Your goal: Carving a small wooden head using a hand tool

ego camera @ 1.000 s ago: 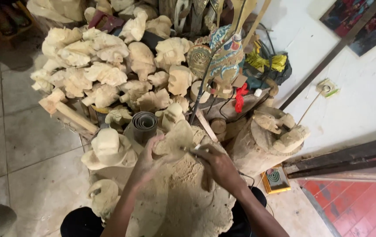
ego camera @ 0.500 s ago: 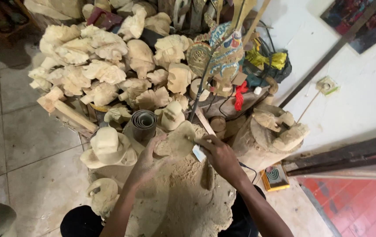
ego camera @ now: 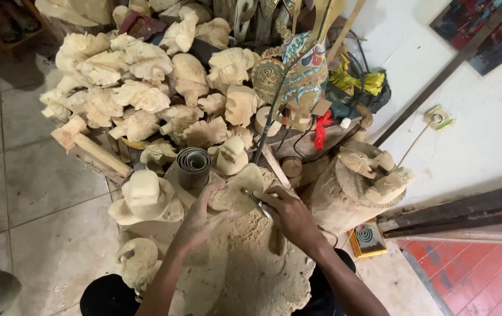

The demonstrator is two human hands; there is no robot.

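My left hand (ego camera: 199, 217) grips a pale, flat piece of carved wood (ego camera: 240, 186) from its left side. My right hand (ego camera: 290, 215) holds a thin metal carving tool (ego camera: 257, 202), its tip resting against the wood piece. Both hands work over a mound of sawdust and wood shavings (ego camera: 245, 263) in my lap area. A roll of grey sandpaper (ego camera: 193, 167) stands just beyond my left hand.
A large heap of unfinished carved wooden figures (ego camera: 145, 93) fills the floor ahead. A wooden hat-shaped carving (ego camera: 145, 196) lies at left. A tree-stump block (ego camera: 344, 193) with carved pieces stands at right. A painted mask (ego camera: 297, 67) leans by the white wall.
The view has shifted slightly. My right hand has drawn the tool back toward me along the wood piece, while my left hand keeps its hold.
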